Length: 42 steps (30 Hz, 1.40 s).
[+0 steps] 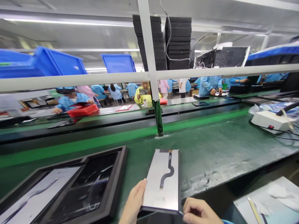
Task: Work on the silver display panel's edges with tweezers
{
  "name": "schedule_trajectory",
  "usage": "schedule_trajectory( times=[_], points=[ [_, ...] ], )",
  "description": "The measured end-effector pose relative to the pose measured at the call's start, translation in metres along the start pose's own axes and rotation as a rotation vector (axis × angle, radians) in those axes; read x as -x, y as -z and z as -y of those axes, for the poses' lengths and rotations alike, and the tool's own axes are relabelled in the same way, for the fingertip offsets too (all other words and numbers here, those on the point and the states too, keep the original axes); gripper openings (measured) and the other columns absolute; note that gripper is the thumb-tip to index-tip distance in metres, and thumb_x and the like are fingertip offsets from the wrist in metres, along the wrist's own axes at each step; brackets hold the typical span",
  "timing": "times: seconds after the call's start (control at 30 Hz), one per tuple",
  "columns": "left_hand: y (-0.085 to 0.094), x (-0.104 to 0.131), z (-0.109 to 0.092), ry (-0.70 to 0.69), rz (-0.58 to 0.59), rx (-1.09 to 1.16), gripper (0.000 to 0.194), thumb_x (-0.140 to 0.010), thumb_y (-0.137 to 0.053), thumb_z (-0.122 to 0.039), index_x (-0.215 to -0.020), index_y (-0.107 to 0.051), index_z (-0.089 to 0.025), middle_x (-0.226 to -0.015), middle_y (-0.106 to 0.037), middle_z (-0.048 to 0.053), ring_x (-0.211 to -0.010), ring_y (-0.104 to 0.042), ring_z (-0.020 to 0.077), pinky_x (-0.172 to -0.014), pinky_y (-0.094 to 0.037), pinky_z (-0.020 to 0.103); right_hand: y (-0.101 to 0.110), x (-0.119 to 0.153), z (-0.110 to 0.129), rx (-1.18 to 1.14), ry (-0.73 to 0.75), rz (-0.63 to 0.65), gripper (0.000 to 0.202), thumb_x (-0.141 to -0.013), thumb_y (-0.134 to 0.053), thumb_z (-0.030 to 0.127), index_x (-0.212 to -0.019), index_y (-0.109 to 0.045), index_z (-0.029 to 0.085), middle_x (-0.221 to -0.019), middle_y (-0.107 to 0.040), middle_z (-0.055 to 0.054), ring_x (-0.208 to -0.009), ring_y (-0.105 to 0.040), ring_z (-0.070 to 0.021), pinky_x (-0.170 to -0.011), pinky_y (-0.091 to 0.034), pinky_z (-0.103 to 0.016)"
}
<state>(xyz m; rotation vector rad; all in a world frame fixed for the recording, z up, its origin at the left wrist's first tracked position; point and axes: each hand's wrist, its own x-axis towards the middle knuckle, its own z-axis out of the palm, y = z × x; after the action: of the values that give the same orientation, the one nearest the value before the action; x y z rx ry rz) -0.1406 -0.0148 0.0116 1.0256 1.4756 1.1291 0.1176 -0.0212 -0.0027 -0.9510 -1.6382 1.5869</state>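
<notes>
A flat silver panel point(155, 180) with a dark edge and a curved black ribbon cable point(171, 169) lies tilted over the front of the green bench. My left hand point(135, 200) holds its left edge, thumb and fingers against the side. By the lower right corner, my right hand point(198, 211) has its fingers curled together at the panel's corner; whatever is between the fingertips is too small to make out. To the left is a black foam tray point(122, 161) holding a similar silver panel point(53, 186) and a glossy black one point(93, 183).
A white post point(149, 46) meets the green bench point(205, 146) behind the panel. On the right sit a white device with cables point(268, 123) and, lower, a white board point(289, 186) with tissues and a pen-like tool. Across the line, several people work near red trays point(84, 110).
</notes>
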Motion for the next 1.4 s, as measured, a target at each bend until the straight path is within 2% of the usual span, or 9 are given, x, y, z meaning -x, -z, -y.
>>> schedule_trajectory(
  times=[0.1, 0.23, 0.4, 0.53, 0.63, 0.77, 0.87, 0.97, 1.4],
  points=[
    [-0.001, 0.008, 0.016, -0.031, -0.175, 0.071, 0.065, -0.062, -0.063, -0.082, -0.077, -0.063, -0.019, -0.073, -0.066, 0.002, -0.074, -0.064, 0.0216, -0.069, -0.051, 0.028, 0.009, -0.003, -0.008, 0.085, -0.044, -0.036, 0.048, -0.068, -0.068, 0.066, -0.059, -0.053, 0.022, -0.058, -0.044, 0.003, -0.055, -0.041, -0.0133, -0.049, -0.032, -0.025],
    [-0.013, 0.022, 0.028, 0.018, -0.283, -0.013, 0.063, -0.069, -0.055, -0.082, -0.085, -0.057, -0.022, -0.056, -0.048, -0.006, -0.05, -0.052, 0.0153, -0.044, -0.039, 0.023, 0.011, 0.006, -0.016, 0.077, -0.095, -0.106, 0.048, -0.075, -0.066, 0.066, -0.065, -0.057, 0.019, -0.058, -0.042, 0.005, -0.051, -0.033, -0.0095, -0.045, -0.024, -0.023],
    [-0.017, 0.037, 0.021, -0.024, -0.234, -0.28, 0.063, -0.08, -0.043, -0.072, -0.119, -0.043, -0.023, -0.063, -0.056, -0.005, -0.05, -0.057, 0.0198, -0.043, -0.04, 0.026, 0.002, 0.022, -0.023, -0.053, -0.159, -0.205, 0.053, -0.075, -0.065, 0.07, -0.069, -0.056, 0.019, -0.053, -0.033, 0.009, -0.047, -0.025, -0.0069, -0.045, -0.02, -0.023],
    [-0.01, 0.039, 0.009, -0.049, -0.113, -0.761, 0.052, -0.094, -0.03, -0.046, -0.135, -0.034, -0.015, -0.071, -0.065, 0.002, -0.071, -0.069, 0.0277, -0.067, -0.049, 0.035, -0.005, 0.029, -0.029, -0.143, -0.142, -0.301, 0.054, -0.074, -0.065, 0.072, -0.08, -0.062, 0.018, -0.057, -0.038, 0.008, -0.047, -0.026, -0.0073, -0.043, -0.02, -0.023],
    [-0.008, 0.041, 0.005, -0.039, -0.114, -1.093, 0.047, -0.097, -0.032, -0.037, -0.138, -0.037, -0.014, -0.075, -0.069, 0.006, -0.072, -0.072, 0.031, -0.065, -0.049, 0.036, -0.008, 0.032, -0.034, -0.142, -0.155, -0.368, 0.055, -0.071, -0.067, 0.073, -0.078, -0.064, 0.018, -0.056, -0.041, 0.007, -0.048, -0.03, -0.0087, -0.044, -0.024, -0.023],
    [-0.018, 0.046, 0.014, -0.523, -0.236, -1.148, 0.029, -0.101, -0.039, -0.034, -0.116, -0.059, -0.02, -0.096, -0.073, 0.01, -0.085, -0.073, 0.0261, -0.067, -0.055, 0.032, -0.009, 0.033, -0.04, -0.136, -0.18, -0.415, 0.058, -0.068, -0.066, 0.077, -0.074, -0.065, 0.02, -0.054, -0.04, 0.006, -0.051, -0.034, -0.0117, -0.048, -0.027, -0.026],
    [-0.033, 0.046, 0.028, -0.953, -0.133, -1.061, 0.03, -0.101, -0.043, -0.041, -0.118, -0.061, -0.023, -0.116, -0.072, 0.009, -0.108, -0.069, 0.0243, -0.089, -0.057, 0.031, -0.01, 0.034, -0.041, -0.147, -0.182, -0.431, 0.06, -0.065, -0.066, 0.079, -0.072, -0.064, 0.02, -0.055, -0.042, 0.004, -0.052, -0.036, -0.0129, -0.05, -0.026, -0.027],
    [-0.044, 0.043, 0.041, -1.16, -0.051, -1.041, 0.037, -0.101, -0.046, -0.035, -0.133, -0.054, -0.018, -0.132, -0.065, 0.012, -0.125, -0.059, 0.026, -0.101, -0.054, 0.038, -0.01, 0.036, -0.037, -0.158, -0.21, -0.426, 0.06, -0.066, -0.067, 0.078, -0.072, -0.062, 0.018, -0.052, -0.038, 0.007, -0.049, -0.03, -0.0098, -0.048, -0.021, -0.025],
    [-0.049, 0.043, 0.041, -1.18, -0.032, -1.037, 0.033, -0.102, -0.042, -0.023, -0.132, -0.055, -0.013, -0.131, -0.064, 0.014, -0.127, -0.056, 0.027, -0.1, -0.054, 0.044, -0.005, 0.038, -0.04, -0.08, -0.237, -0.311, 0.066, -0.075, -0.05, 0.083, -0.078, -0.06, 0.017, -0.043, -0.041, 0.009, -0.04, -0.028, -0.0079, -0.042, -0.019, -0.025]
  ],
)
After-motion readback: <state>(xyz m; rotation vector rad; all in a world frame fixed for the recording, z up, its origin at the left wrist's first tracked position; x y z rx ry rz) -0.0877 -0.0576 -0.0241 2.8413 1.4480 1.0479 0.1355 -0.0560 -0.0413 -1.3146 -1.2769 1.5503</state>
